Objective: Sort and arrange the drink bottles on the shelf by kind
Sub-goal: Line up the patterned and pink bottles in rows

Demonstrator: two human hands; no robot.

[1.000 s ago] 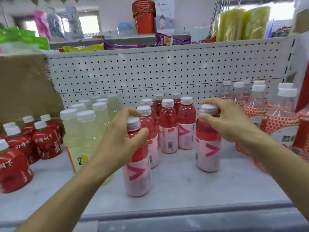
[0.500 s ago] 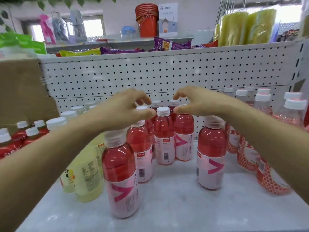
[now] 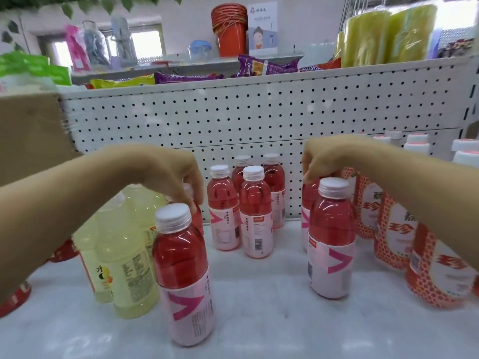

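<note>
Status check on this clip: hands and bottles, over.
Left hand curled over rear-left pink bottle top. Right hand curled over rear-right pink bottle cap. Front-left pink bottle and front-right pink bottle stand upright just in front, close.

A white perforated back panel [image 3: 259,117] rose behind the pale shelf [image 3: 259,294]. Above it, an upper ledge [image 3: 197,64] carried stacked orange buckets [image 3: 229,29]; a bright window [image 3: 146,45] lit the white wall [image 3: 181,19].

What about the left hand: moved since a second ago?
Yes. The left hand moved off the front pink bottle, back toward the pegboard panel.
</note>
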